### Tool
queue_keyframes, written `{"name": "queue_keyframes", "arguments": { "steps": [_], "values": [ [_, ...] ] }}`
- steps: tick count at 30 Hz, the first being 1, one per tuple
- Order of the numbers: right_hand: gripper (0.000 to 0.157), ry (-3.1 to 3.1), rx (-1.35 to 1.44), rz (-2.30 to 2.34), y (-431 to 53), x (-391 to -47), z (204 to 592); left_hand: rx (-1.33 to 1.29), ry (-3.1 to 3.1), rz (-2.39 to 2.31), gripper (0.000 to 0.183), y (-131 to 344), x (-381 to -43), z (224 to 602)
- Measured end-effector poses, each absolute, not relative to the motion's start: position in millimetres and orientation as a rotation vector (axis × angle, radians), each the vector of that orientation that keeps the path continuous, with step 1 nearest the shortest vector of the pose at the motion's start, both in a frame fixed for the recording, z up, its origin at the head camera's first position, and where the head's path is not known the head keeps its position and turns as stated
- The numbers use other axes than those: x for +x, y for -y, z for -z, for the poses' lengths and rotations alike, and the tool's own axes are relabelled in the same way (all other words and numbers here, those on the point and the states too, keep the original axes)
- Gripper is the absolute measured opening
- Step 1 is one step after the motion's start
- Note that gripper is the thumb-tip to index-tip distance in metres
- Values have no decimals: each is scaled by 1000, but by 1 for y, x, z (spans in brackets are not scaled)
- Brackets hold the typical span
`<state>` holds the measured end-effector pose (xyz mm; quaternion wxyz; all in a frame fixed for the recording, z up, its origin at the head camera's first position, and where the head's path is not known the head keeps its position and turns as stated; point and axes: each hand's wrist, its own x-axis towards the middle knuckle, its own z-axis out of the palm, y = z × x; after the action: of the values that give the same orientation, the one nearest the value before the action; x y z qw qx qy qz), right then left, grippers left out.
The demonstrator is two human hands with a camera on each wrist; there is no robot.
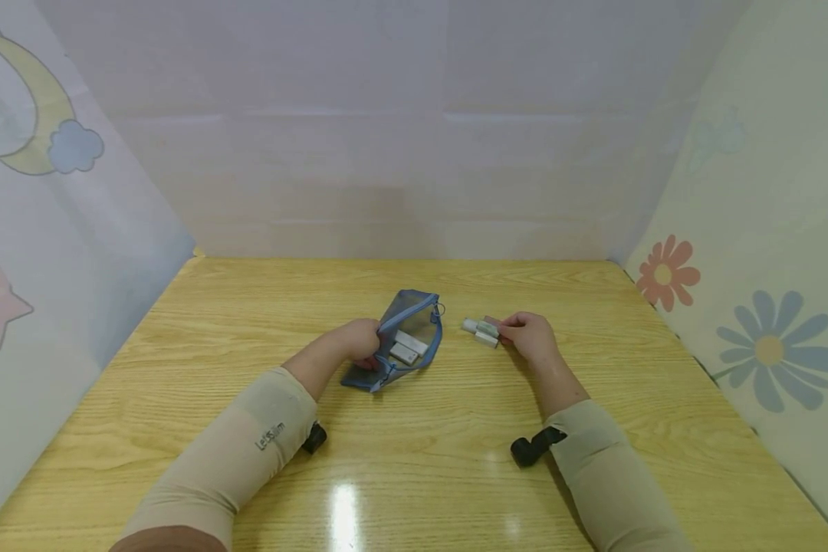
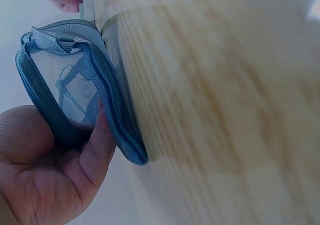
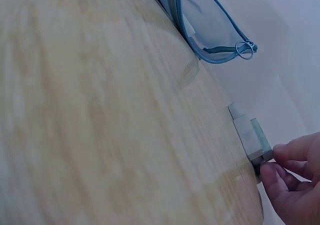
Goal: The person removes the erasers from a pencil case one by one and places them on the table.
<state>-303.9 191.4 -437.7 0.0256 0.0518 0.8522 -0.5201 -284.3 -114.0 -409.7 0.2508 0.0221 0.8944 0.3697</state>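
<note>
A blue mesh zip pouch (image 1: 433,349) lies with its mouth spread wide toward the right. My left hand (image 1: 361,341) grips its left edge, thumb on one side and fingers on the other; the same grip on the pouch (image 2: 112,100) shows in the left wrist view. Inside lie two small white blocks (image 1: 403,353). To the right of the pouch, my right hand (image 1: 533,337) pinches the end of a small pale-green stick (image 3: 261,134) between thumb and forefinger. Close beside the stick are a white block (image 1: 486,338) and a white cylindrical tip (image 1: 468,325).
The wood-grain table (image 1: 414,445) runs back to a pale wall sheet (image 1: 400,153). Decorated panels stand at the left and right. A metal ring (image 3: 244,50) hangs at the pouch's zip end. Black wrist cameras (image 1: 527,451) sit under both sleeves.
</note>
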Motion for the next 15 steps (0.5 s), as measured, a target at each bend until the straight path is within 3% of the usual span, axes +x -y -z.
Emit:
{"name": "queue_keyframes", "arguments": {
  "steps": [15],
  "values": [
    [22, -2724, 130, 1505, -191, -304, 431, 77, -2443, -980, 16, 115, -285, 409]
  ]
}}
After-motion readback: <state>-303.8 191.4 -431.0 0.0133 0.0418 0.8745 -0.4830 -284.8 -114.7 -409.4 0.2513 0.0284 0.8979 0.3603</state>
